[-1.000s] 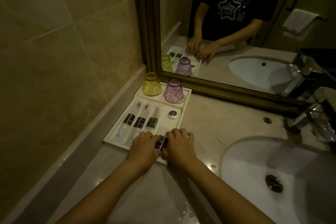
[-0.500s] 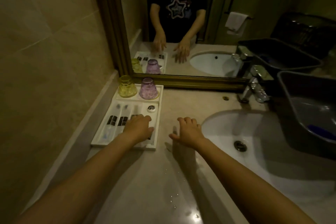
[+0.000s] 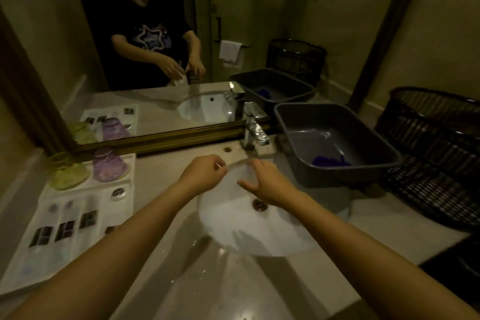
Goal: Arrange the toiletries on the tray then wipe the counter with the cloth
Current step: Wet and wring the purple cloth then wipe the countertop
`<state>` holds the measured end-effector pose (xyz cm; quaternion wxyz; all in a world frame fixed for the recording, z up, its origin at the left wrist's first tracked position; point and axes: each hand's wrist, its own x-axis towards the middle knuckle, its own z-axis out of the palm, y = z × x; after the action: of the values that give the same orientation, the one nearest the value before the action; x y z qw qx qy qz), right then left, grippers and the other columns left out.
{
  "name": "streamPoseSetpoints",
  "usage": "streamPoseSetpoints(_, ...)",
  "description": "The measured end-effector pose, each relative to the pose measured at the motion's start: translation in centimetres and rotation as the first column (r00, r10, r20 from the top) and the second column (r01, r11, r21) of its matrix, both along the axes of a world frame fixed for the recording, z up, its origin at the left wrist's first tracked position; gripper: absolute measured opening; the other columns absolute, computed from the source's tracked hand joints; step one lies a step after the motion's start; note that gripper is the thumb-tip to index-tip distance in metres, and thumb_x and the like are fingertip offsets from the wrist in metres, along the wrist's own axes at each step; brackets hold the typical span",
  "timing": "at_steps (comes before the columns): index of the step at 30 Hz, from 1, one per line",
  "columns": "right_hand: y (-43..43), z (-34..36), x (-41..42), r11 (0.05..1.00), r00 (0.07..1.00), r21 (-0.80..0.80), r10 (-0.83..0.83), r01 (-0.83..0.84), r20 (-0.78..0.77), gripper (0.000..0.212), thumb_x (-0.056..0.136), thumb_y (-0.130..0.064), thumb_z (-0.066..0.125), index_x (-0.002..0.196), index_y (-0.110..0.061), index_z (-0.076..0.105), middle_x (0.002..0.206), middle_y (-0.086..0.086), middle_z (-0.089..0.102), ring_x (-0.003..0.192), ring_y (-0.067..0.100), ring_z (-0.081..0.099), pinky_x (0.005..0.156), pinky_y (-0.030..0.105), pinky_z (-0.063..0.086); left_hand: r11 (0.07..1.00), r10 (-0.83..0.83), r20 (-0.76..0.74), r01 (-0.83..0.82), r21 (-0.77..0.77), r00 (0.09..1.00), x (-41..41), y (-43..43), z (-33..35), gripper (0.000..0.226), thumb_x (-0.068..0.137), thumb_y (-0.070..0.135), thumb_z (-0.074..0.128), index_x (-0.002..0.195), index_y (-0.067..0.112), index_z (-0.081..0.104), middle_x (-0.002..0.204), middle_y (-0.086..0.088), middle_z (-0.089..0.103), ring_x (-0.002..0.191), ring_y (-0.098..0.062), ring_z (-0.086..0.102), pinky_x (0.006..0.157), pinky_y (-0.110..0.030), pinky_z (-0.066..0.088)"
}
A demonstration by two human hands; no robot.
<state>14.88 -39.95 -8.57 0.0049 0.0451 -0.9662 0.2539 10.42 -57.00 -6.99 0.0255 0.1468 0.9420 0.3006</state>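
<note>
A white tray (image 3: 133, 182) lies on the counter at the left. On it stand a yellow cup (image 3: 67, 171) and a purple cup (image 3: 110, 166), both upside down, with several dark-labelled toiletries (image 3: 65, 230) and a small round piece (image 3: 118, 193) in front of them. Both hands hover over the sink (image 3: 246, 231). My left hand (image 3: 202, 176) has curled fingers that pinch a small white thing, mostly hidden. My right hand (image 3: 268, 184) hangs relaxed and holds nothing. A blue cloth (image 3: 330, 161) lies in the grey tub (image 3: 285, 122) to the right.
A chrome faucet (image 3: 255, 132) stands behind the sink, below the framed mirror (image 3: 155, 138). A dark woven basket (image 3: 436, 158) sits right of the tub. Water drops spot the counter (image 3: 202, 283) near the front edge.
Both hands left the tray and moved right over the sink. The view swung right, bringing the tub and basket into sight.
</note>
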Motion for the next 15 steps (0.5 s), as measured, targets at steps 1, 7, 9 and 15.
streamPoseSetpoints(1,1.7,0.4,-0.1,1.000,1.000,0.001,-0.023,0.024,-0.015,0.059,0.087,-0.043,0.056,0.136,-0.017,0.036,0.140,0.009,0.041,0.127,0.025,0.040,0.100,0.039,0.040,1.000,-0.031,0.000,0.031,0.002,1.000,-0.3,1.7,0.6,0.027,0.090,0.031,0.052,0.111,0.018,0.062,0.106,-0.005,0.066,0.087,-0.015,0.057,0.070,-0.026,0.044)
streamPoseSetpoints(7,13.6,2.0,-1.6,0.984,0.983,0.047,-0.170,0.174,-0.076,0.052,0.086,-0.035,0.058,0.132,-0.020,0.040,0.131,0.005,0.047,0.121,0.022,0.044,0.091,0.030,0.037,0.989,-0.129,-0.013,0.130,0.074,0.992,-2.1,13.0,2.8,0.024,0.088,0.028,0.055,0.109,0.019,0.062,0.106,-0.003,0.066,0.090,-0.013,0.058,0.076,-0.028,0.046)
streamPoseSetpoints(9,17.4,2.2,-2.5,0.974,0.975,0.072,-0.210,0.215,-0.072,0.052,0.085,-0.034,0.058,0.132,-0.019,0.042,0.131,0.006,0.049,0.119,0.023,0.047,0.094,0.033,0.041,0.983,-0.137,0.006,0.135,0.124,0.991,-2.8,16.9,3.1,0.023,0.088,0.027,0.055,0.109,0.019,0.061,0.106,-0.001,0.065,0.087,-0.011,0.058,0.074,-0.026,0.045)
streamPoseSetpoints(15,26.8,1.8,-5.3,0.952,0.953,0.105,-0.294,0.286,0.075,0.040,0.088,-0.025,0.058,0.126,-0.017,0.048,0.127,0.008,0.053,0.111,0.022,0.053,0.093,0.034,0.046,0.981,-0.164,0.085,0.153,0.123,0.983,-5.7,26.3,1.6,0.029,0.088,0.023,0.055,0.117,0.019,0.057,0.116,-0.005,0.063,0.102,-0.017,0.059,0.082,-0.028,0.047)
